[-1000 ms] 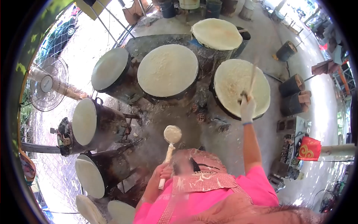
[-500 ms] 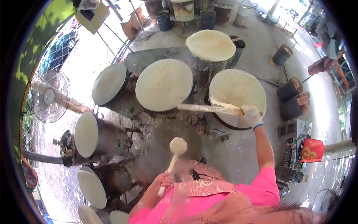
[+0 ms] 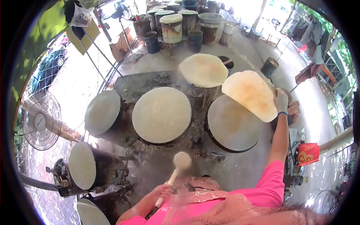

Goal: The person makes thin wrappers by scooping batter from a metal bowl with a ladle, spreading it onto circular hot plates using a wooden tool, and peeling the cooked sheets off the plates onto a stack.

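My right hand (image 3: 281, 100), in a pale glove with a blue band at the wrist, grips the right edge of a thin round flatbread (image 3: 249, 93). Browned patches mark the flatbread, which is raised and tilted over the right-hand griddle (image 3: 228, 123). That griddle's grey surface shows where the bread has come away. Near my chest, my left hand (image 3: 163, 192) is closed round the pale handle of a tool with a round, batter-coated head (image 3: 182, 160). The head is held up over the floor, apart from the griddles.
A batter-covered griddle (image 3: 162, 115) stands in the middle, a greyer one (image 3: 103, 113) to its left. Another flatbread (image 3: 204, 70) lies on a drum behind. More griddles (image 3: 82, 165) line the left side, near a fan (image 3: 40, 122). Buckets (image 3: 151, 42) stand at the back.
My right hand has moved up and right, lifting the flatbread off the griddle and exposing its browned side. The long pale scraper no longer lies across that griddle. My left hand still holds its tool.
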Tool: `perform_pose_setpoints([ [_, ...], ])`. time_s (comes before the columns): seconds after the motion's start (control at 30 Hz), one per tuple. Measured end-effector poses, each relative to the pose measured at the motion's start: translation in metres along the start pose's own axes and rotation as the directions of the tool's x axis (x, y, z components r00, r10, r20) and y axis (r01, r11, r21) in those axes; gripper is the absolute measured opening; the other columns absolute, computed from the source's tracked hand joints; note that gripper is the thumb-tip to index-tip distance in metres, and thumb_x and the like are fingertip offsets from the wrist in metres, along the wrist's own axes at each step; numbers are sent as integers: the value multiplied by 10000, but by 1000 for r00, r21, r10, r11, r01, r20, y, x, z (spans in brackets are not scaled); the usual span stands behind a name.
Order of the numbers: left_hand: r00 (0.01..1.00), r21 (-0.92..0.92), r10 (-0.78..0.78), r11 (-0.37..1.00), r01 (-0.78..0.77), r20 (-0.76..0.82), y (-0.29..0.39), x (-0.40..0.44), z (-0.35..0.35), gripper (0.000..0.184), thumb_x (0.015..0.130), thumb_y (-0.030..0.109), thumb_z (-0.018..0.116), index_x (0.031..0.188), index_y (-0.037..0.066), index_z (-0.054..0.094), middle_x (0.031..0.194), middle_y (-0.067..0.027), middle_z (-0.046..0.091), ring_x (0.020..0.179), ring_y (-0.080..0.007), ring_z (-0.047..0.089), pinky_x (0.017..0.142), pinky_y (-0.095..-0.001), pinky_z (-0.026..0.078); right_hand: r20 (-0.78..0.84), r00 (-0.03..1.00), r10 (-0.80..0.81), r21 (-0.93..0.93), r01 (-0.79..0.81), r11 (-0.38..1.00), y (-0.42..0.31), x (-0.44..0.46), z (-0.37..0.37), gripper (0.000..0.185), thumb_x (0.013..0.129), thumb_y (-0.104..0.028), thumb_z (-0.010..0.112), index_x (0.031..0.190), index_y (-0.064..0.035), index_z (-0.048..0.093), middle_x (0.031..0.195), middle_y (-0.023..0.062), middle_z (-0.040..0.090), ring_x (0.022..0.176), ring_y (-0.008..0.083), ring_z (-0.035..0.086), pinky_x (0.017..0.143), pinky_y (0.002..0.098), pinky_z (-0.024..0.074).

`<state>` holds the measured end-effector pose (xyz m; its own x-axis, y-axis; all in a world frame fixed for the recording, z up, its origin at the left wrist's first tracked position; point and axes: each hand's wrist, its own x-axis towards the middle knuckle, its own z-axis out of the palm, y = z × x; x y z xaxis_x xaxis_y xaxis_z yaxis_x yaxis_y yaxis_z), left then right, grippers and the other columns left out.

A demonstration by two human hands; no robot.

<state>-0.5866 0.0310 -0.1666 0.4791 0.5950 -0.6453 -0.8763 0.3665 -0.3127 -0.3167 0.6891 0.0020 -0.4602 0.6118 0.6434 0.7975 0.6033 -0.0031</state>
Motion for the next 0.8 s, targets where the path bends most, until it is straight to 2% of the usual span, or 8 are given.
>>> perform_pose_setpoints([
  [0.03, 1000, -37, 0, 999, 1, 22, 5, 1, -2, 40, 955, 173, 444, 934, 145, 422, 561, 16, 363, 358, -46, 311, 268, -188, 234, 12, 999, 36, -31, -36, 999, 4, 14, -4, 159, 873, -221, 530, 921, -79, 586, 831, 194, 635, 784, 398, 613, 693, 491, 479],
  [0.07, 999, -74, -1, 997, 4, 40, 8, 4, -4, 123, 958, 158, 440, 1079, 174, 449, 581, 16, 378, 362, -47, 314, 269, -191, 224, 25, 997, 76, -64, -74, 995, 9, 28, -6, 161, 875, -223, 527, 930, -82, 583, 830, 196, 635, 783, 400, 613, 693, 494, 479],
  [0.27, 991, -154, 33, 988, -12, 133, 14, 25, 12, 70, 954, 167, 455, 1015, 133, 455, 575, 18, 368, 377, -45, 318, 290, -187, 240, 113, 989, -94, -108, 106, 988, 6, 131, -23, 157, 870, -212, 509, 947, -93, 577, 833, 204, 640, 804, 403, 618, 717, 510, 477],
  [0.4, 983, -231, 98, 971, -60, 158, 1, 39, 24, 77, 954, 181, 461, 989, 113, 461, 562, 18, 365, 377, -45, 316, 296, -187, 246, 292, 911, -292, -92, 331, 939, -48, 199, -2, 181, 817, -148, 505, 916, -50, 620, 867, 200, 653, 838, 375, 635, 757, 490, 487],
  [0.5, 978, -267, 155, 957, -114, 138, -8, 35, 27, 94, 954, 191, 465, 968, 98, 466, 553, 18, 362, 376, -45, 315, 300, -187, 250, 453, 847, -278, -123, 369, 921, -122, 224, 8, 218, 778, -142, 509, 891, -40, 665, 918, 208, 654, 879, 359, 641, 785, 465, 497],
  [0.6, 969, -325, 206, 933, -153, 135, -17, 31, 30, 118, 953, 202, 470, 948, 83, 471, 544, 18, 360, 376, -44, 313, 305, -187, 254, 403, 856, -325, -36, 370, 928, -162, 259, 51, 243, 748, -165, 526, 866, -37, 696, 910, 212, 656, 892, 362, 641, 786, 452, 498],
  [0.7, 956, -395, 270, 896, -205, 118, -20, 21, 43, 145, 953, 212, 475, 928, 68, 475, 535, 18, 358, 376, -44, 312, 309, -187, 259, 394, 905, -158, 172, 97, 980, -172, 293, 58, 254, 727, -166, 530, 833, -8, 697, 801, 229, 655, 785, 357, 664, 702, 449, 515],
  [0.8, 934, -486, 344, 835, -258, 97, -28, 12, 56, 174, 953, 222, 479, 908, 54, 480, 525, 18, 355, 376, -44, 311, 314, -186, 263, 360, 928, 97, 571, -302, 764, -129, 311, 137, 270, 760, -187, 538, 782, 45, 676, 660, 210, 633, 580, 275, 645, 512, 417, 471],
])
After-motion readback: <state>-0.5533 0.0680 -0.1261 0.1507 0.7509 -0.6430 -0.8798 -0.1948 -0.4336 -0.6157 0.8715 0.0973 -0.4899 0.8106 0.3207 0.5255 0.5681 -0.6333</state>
